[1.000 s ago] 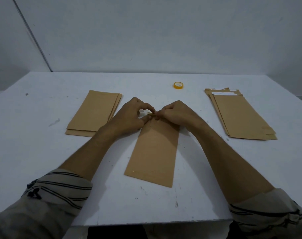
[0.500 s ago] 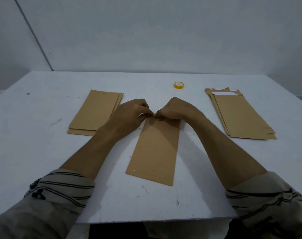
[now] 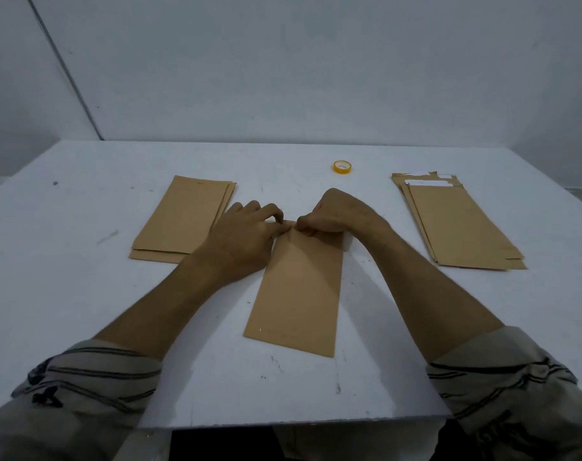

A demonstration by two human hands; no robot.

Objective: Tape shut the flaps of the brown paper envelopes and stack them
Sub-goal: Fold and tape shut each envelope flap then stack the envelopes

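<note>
Head view showed a single brown envelope (image 3: 299, 294) lying flat in the middle of the white counter (image 3: 83, 294), its long side running away from the person. Both hands met at its far end. The left grip (image 3: 246, 234) was narrow, fingers curled and thumb and forefinger pinching the envelope's top edge. The right grip (image 3: 336, 214) was also narrow, knuckles raised, fingertips pinching the same edge just beside the left ones. Whether any tape sat between the fingertips was too small to tell. A left stack (image 3: 183, 221) of brown envelopes lay near the left wrist, and a right stack (image 3: 459, 224), with white strips showing at its far end, lay well apart on the other side. A yellow tape roll (image 3: 342, 167) sat beyond the hands.
</note>
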